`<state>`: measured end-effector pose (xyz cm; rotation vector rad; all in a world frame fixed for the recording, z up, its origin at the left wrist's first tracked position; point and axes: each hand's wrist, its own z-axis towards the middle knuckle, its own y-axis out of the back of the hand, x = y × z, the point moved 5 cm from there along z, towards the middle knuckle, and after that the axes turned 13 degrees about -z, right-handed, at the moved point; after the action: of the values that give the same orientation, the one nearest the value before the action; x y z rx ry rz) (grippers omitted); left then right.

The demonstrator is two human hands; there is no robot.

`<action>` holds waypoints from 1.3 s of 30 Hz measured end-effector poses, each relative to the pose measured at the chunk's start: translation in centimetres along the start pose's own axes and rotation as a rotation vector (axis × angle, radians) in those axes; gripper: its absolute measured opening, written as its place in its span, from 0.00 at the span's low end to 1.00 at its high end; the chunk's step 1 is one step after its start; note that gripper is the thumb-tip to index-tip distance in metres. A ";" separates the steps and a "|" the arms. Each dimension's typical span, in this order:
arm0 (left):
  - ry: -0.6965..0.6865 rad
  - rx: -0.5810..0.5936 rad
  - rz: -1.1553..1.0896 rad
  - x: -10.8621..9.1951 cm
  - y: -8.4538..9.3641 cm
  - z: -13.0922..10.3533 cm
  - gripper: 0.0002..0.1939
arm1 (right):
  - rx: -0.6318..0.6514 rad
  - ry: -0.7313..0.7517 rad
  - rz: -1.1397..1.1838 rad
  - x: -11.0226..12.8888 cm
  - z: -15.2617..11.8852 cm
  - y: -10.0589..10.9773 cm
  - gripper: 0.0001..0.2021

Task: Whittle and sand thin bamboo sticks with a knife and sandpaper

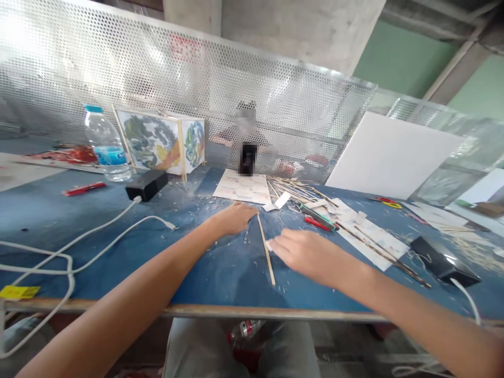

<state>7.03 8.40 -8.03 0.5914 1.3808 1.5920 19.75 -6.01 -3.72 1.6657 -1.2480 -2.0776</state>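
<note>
A thin wooden strip (266,250) lies on the blue tabletop (220,278), running from near the middle toward the front edge. At its far end, my left hand (236,217) is closed, its fingertips pinching the strip's tip. My right hand (297,251) is just right of the strip, fingers pressed together around a small white piece (269,245) that shows at the fingertips beside the strip. Beyond my left hand lies a printed sheet (241,187), with small white paper pieces (277,202) at its right.
Behind the sheet is a bundle of sticks (295,189); a green cutter (317,215) and red tool (317,224) lie right of centre. At left stand a bottle (106,149), a painted panel box (151,139) and a black block (146,185) with white cable. A perforated screen rises behind.
</note>
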 end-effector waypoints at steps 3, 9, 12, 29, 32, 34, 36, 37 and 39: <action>0.029 -0.006 -0.004 0.5 -0.1 0.2 0.19 | 0.111 -0.088 0.031 -2.7 2.9 -4.0 0.08; 0.067 0.009 -0.008 1.0 0.1 0.5 0.20 | 0.136 -0.042 0.049 -2.1 4.8 -7.6 0.07; 0.086 0.024 -0.010 1.1 0.0 0.7 0.20 | 0.142 0.001 0.061 -0.5 3.7 -6.8 0.08; 0.179 -0.034 -0.052 2.7 -0.8 2.3 0.18 | 0.186 -0.005 0.095 -2.8 6.0 -8.6 0.10; 0.189 -0.078 -0.067 2.7 0.5 2.1 0.18 | 0.191 -0.027 0.104 -4.1 6.6 -9.6 0.10; 0.199 -0.130 -0.059 1.7 2.2 1.8 0.18 | 0.193 -0.044 0.110 -4.6 6.8 -10.1 0.10; 0.191 -0.151 -0.054 -0.3 3.9 1.2 0.15 | 0.193 -0.062 0.113 -4.8 6.8 -10.3 0.10; 0.172 -0.128 -0.058 -1.5 4.5 0.9 0.12 | 0.195 -0.069 0.113 -4.7 6.7 -10.3 0.10; 0.143 -0.072 -0.050 -4.0 5.3 0.3 0.10 | 0.199 -0.073 0.116 -4.4 6.4 -10.4 0.10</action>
<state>7.44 5.35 -2.12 0.4034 1.4246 1.6633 19.12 6.28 -7.85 1.5640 -1.5812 -2.0195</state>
